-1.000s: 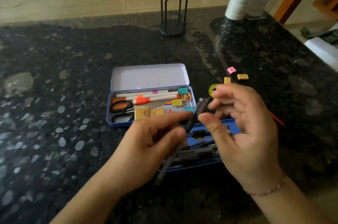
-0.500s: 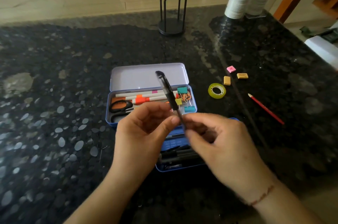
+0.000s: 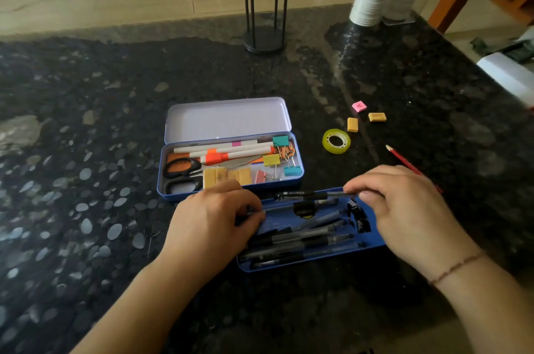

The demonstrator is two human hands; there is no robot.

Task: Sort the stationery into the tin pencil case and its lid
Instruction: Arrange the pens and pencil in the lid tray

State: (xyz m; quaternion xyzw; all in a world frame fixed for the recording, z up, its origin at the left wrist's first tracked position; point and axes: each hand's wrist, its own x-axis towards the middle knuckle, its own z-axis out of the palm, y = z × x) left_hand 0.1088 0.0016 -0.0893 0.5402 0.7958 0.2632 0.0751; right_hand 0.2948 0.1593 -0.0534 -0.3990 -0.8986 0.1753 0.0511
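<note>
Two hands hold one slim black gel pen (image 3: pixel 310 195) level over the far edge of the shallow blue tin tray (image 3: pixel 372 241), its long axis running left to right, the same way as the dark pens already lying in that tray. The right hand (image 3: pixel 404 209) pinches the pen's right end, while the left hand (image 3: pixel 213 218) is curled near its left end (whether those fingers actually grip it I cannot tell). Judging from this, the pen needs only lowering toward the near side to settle parallel beside the others.
</note>
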